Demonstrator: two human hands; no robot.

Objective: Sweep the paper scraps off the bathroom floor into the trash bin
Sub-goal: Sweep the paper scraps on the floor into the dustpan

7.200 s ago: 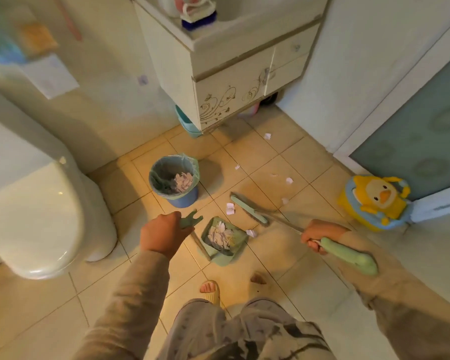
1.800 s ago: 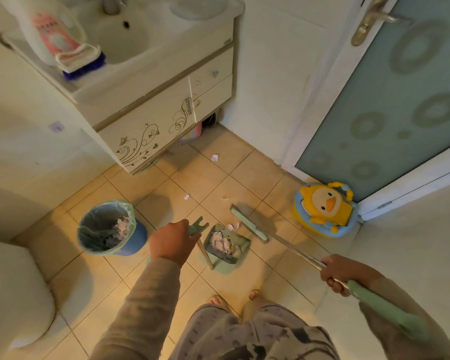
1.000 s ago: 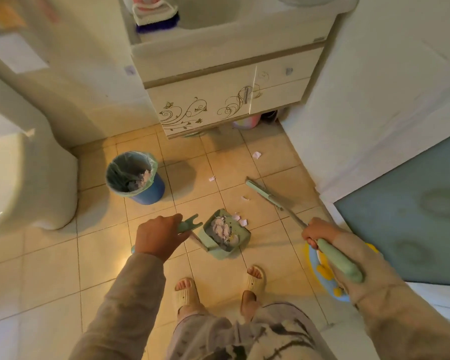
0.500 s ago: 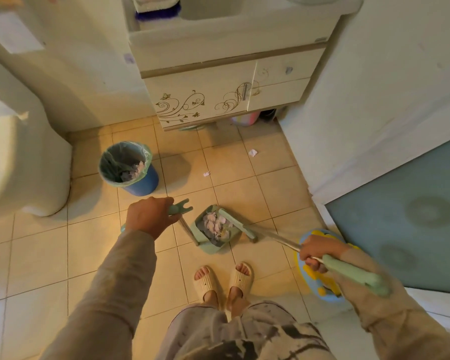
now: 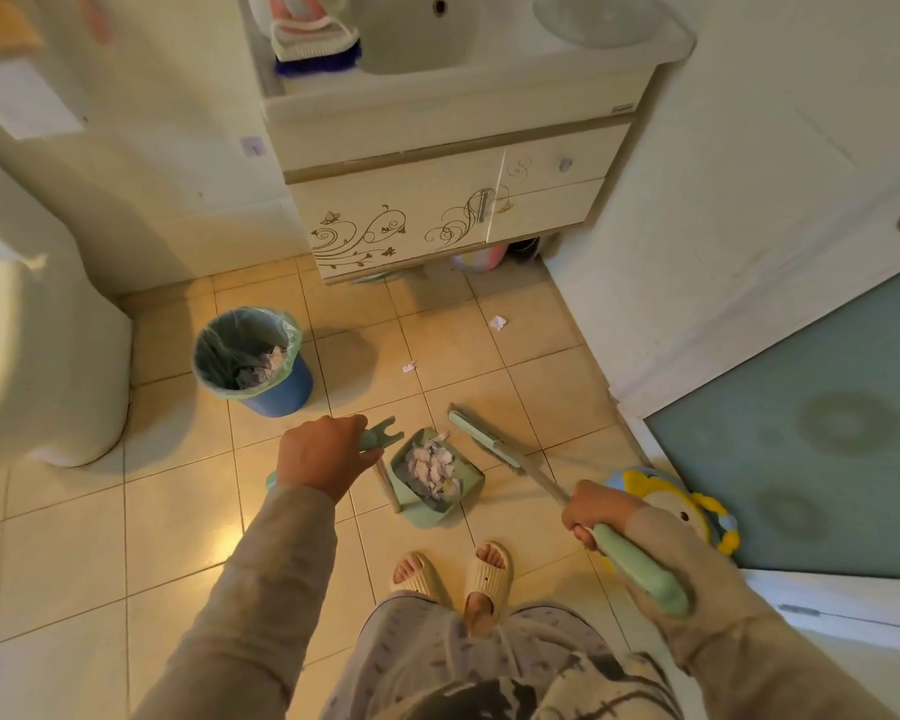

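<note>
My left hand point(image 5: 323, 457) grips the green handle of a long-handled dustpan point(image 5: 466, 485), which rests on the tiled floor and holds a heap of paper scraps point(image 5: 432, 467). My right hand point(image 5: 591, 511) grips the green handle of the broom; its head point(image 5: 481, 439) lies on the floor just right of the pan. Two loose scraps stay on the tiles: a small one point(image 5: 409, 366) and a larger one point(image 5: 498, 322) near the cabinet. The blue trash bin point(image 5: 253, 358), lined with a green bag and partly filled with scraps, stands to the left.
A white toilet point(image 5: 42, 356) fills the left side. The sink cabinet point(image 5: 437, 215) stands at the back. A yellow duck-shaped child's potty point(image 5: 687, 506) sits by the frosted door point(image 5: 827, 418) on the right. My feet in slippers point(image 5: 453, 571) are just behind the dustpan.
The broom head has swung back from the dustpan's mouth to the right, off the pan. The view tilted up, showing more of the sink. Both hands keep their grips.
</note>
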